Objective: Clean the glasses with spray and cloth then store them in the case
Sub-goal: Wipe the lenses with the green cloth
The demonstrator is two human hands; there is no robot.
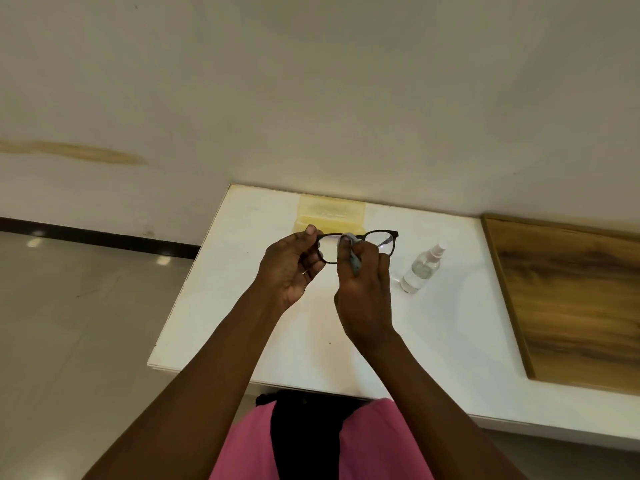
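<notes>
glasses in left hand, cloth in right hand

Both bare forearms reach forward and converge, raised: left hand palm turned inward, fingers curled, thumb and forefinger pinching at the tip, a ring on one finger; right hand back toward camera, fingers closed in a pinch just beside the left.

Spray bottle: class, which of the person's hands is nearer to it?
Right. The right hand, wiping the glasses with the cloth, is just beside the spray bottle; the left hand is beyond it.
</notes>
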